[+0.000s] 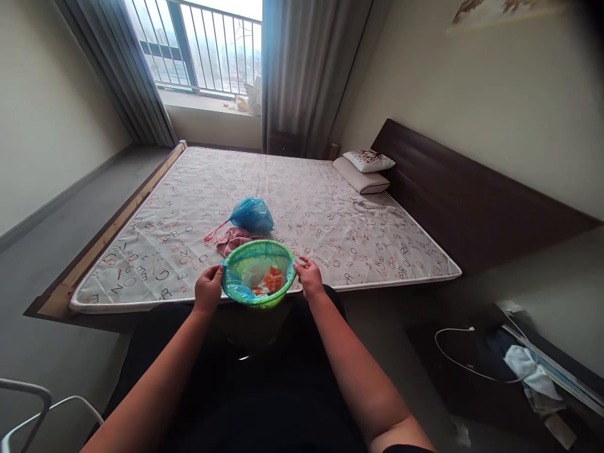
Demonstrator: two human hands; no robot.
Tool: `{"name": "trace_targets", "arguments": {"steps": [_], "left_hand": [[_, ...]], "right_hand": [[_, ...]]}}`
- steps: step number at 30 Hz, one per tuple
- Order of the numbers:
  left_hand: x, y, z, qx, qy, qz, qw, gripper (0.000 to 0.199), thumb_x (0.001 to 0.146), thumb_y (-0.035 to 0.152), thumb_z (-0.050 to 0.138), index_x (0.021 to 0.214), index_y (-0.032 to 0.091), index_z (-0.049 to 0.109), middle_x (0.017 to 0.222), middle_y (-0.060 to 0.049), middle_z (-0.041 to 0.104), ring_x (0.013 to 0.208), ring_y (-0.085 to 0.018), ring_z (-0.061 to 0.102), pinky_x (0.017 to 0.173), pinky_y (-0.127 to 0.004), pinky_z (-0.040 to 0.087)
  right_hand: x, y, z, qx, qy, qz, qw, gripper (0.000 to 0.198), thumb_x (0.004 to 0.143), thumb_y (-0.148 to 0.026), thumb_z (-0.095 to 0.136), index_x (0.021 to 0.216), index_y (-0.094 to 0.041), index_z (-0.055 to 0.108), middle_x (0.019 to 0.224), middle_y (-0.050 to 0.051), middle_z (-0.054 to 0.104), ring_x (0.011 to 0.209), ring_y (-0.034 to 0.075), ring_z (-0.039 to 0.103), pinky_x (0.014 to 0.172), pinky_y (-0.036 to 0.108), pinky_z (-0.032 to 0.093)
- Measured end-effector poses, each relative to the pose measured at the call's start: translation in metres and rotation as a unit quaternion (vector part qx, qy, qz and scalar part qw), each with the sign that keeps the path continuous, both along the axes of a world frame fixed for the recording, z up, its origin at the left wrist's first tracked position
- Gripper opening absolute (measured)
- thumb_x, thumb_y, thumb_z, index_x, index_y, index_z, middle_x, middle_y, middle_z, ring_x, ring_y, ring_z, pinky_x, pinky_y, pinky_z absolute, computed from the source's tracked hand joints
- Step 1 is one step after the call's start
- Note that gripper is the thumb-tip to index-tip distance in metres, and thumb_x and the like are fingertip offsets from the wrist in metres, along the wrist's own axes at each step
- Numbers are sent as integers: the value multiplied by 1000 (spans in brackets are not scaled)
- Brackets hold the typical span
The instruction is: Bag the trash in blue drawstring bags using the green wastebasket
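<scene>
A green mesh wastebasket point(283, 246) lined with a blue plastic bag is held in front of me at the mattress edge. Orange and white crumpled rubbish point(272, 280) lies inside it. On the basket's left rim, my left hand point(209, 288) pinches the bag's edge and the rim. Opposite, my right hand point(308, 275) grips the right rim between thumb and fingers. Just behind the basket a pink cloth point(233, 240) rests on the mattress. Beyond the cloth sits a tied blue plastic bag point(251, 214) with a red drawstring trailing to the left.
A letter-patterned mattress point(302, 189) covers the bed, with two stacked pillows point(363, 171) by the dark headboard point(453, 182). At right, a nightstand point(438, 358) carries a white cable point(453, 360) and crumpled white material point(523, 365). White metal tubing point(38, 390) stands at lower left.
</scene>
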State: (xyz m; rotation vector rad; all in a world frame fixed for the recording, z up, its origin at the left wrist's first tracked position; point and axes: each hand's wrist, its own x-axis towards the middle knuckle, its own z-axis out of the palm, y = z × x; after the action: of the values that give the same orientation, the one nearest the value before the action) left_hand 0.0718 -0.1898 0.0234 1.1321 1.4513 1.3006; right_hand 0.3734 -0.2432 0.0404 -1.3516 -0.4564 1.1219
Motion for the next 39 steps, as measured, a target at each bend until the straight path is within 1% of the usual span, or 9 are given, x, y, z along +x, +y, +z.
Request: {"name": "trace_targets", "arguments": {"steps": [3,6,12,14,19,25,29,35,39], "left_hand": [[2,-5,11,24,172,-37,984,25,92,41,69,100,20,79,95,-9,79,92,-29,71,85,-34,51],[7,-12,18,13,317,-99,943,16,93,35,67,95,22,77,92,-12,78,98,-34,72,94,-40,48],[35,-25,10,-69,162,-119,977,7,81,23,75,83,23,68,91,-13,75,111,-36,70,102,-42,48],[46,-26,7,-86,118,-122,982,13,79,25,76,88,22,68,89,-12,74,102,-34,72,95,-42,52],[60,-26,8,-130,-29,-181,974,34,76,33,72,106,19,67,81,-6,72,74,-25,70,73,-37,58],[22,-14,21,-133,-197,-135,962,38,72,24,66,109,19,70,84,-5,69,75,-22,68,72,-33,58],[-4,-5,31,-151,-161,-122,968,27,75,30,67,99,19,71,76,-6,68,70,-23,66,65,-35,57],[-14,10,34,-177,-47,-168,969,24,69,37,72,84,19,69,66,-3,61,59,-18,57,55,-29,51],[-18,21,33,-219,54,-223,948,23,65,39,71,72,19,63,61,-2,59,55,-18,55,55,-29,47]], "right_hand": [[-7,3,9,-5,-184,20,983,69,72,-24,78,138,-19,61,81,-5,65,80,17,65,84,30,52],[-23,0,16,-11,-360,74,930,59,83,-19,67,141,-23,62,88,-1,69,87,20,68,90,33,52],[-51,-7,28,-45,-522,224,822,40,90,-20,69,131,-19,70,110,17,76,101,33,72,91,43,54],[-54,-4,32,-40,-497,236,834,41,91,-22,69,133,-21,70,110,15,78,102,33,73,93,44,54],[-56,4,32,-56,-300,224,925,54,84,-20,74,137,-18,67,90,7,77,95,29,75,93,42,56],[-37,7,36,9,-99,111,989,67,87,-29,68,149,-12,50,70,-3,72,74,19,71,76,31,55],[-24,6,53,23,54,93,994,53,86,-29,69,135,-16,55,74,-3,72,64,14,65,63,25,50],[-42,-4,75,35,237,136,961,46,81,-21,76,120,-24,52,83,-4,71,82,20,78,80,37,65],[-47,-6,88,86,234,103,963,53,77,-23,78,124,-26,56,84,-7,70,56,9,60,50,21,49]]}}
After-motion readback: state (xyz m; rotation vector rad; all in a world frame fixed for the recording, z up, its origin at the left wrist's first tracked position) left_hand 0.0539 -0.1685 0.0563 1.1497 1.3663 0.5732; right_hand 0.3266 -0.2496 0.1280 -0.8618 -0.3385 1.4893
